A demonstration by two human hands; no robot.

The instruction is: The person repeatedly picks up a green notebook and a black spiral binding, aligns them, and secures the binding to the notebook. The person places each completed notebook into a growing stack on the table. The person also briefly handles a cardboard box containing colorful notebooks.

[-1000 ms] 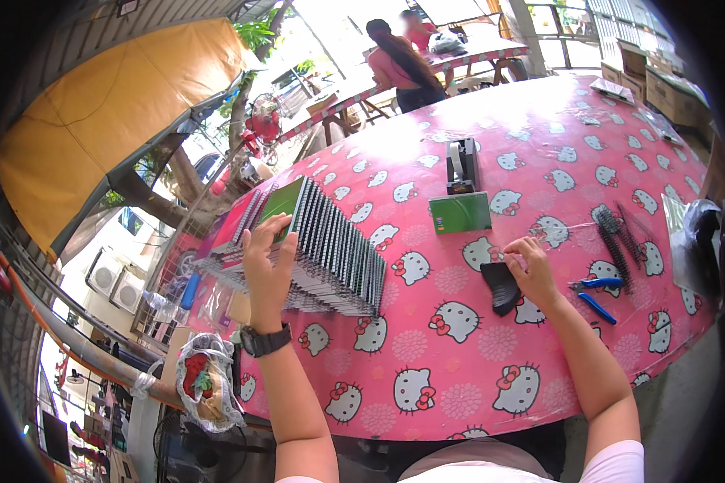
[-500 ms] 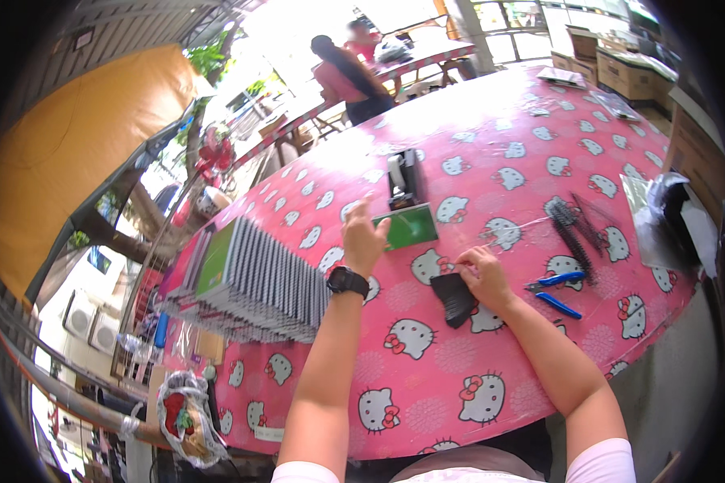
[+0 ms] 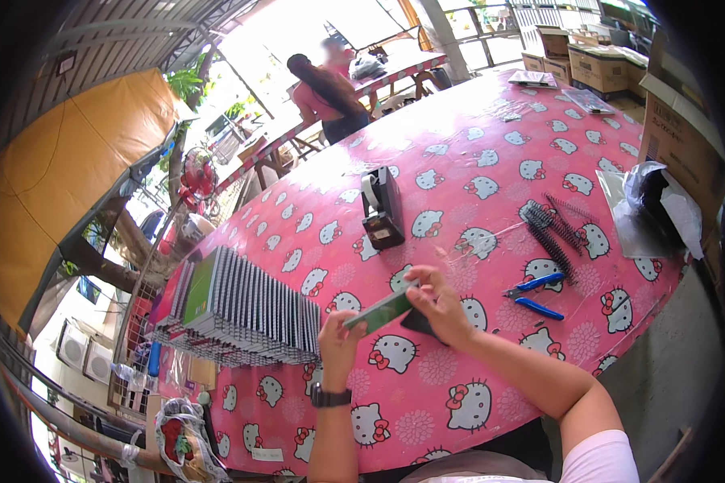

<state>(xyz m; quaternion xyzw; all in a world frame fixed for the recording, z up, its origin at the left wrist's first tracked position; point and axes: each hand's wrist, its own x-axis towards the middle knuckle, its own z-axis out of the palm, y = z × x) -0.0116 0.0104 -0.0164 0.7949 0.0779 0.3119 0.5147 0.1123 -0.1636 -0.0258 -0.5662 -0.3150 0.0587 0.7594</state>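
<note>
Between my two hands a small notebook with a green cover point(image 3: 381, 309) is held up off the table at a tilt. My left hand point(image 3: 338, 338), with a dark watch at its wrist, grips the near left end. My right hand point(image 3: 437, 306) has fingers closed on the far right end. Below the right hand lies a flat black piece point(image 3: 419, 324), partly hidden by the hand and notebook. A big stack of spiral-bound notebooks point(image 3: 258, 310) stands to the left of my left hand. Blue-handled cutters point(image 3: 540, 308) lie open to the right of my right hand.
A black tape dispenser point(image 3: 385, 211) stands beyond my hands. Black spiral coils point(image 3: 551, 241) lie farther right, near clear plastic and a black bag point(image 3: 656, 197). Pink patterned cloth point(image 3: 415, 427) covers the table. Cardboard boxes point(image 3: 677, 129) are at right; two people sit beyond.
The green notebook has come off the table, nearer to me, and is tilted up. My right hand has let go of the black piece and taken the notebook's other end. The view has shifted.
</note>
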